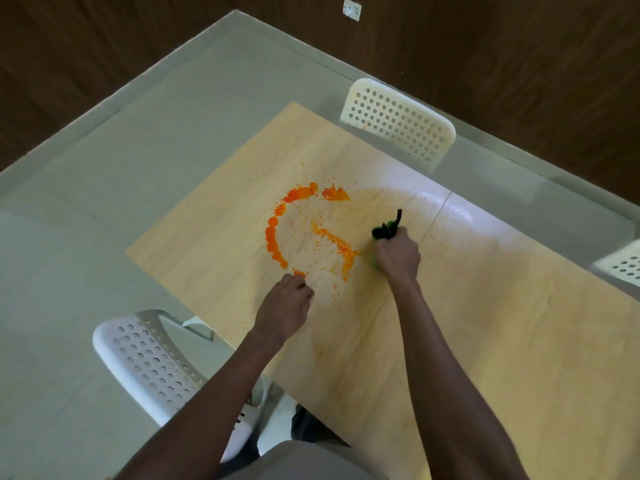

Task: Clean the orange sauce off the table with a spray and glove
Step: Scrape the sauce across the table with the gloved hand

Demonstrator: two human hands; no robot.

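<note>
Orange sauce [277,230] lies in a broken ring on the light wooden table [485,341], with a smeared streak [337,245] running toward my right hand. My right hand [396,258] presses down at the ring's right side, shut on a bunched green and black cloth-like thing that looks like the glove [386,230]; one black end sticks up. My left hand [285,306] rests on the table at the ring's near edge, fingers curled, with nothing visible in it. No spray bottle is in view.
A glossy wet patch [433,202] spreads over the table to the right of the sauce. White perforated chairs stand at the far edge [398,123], at the near left [152,362] and at the right edge [623,265]. Grey floor surrounds the table.
</note>
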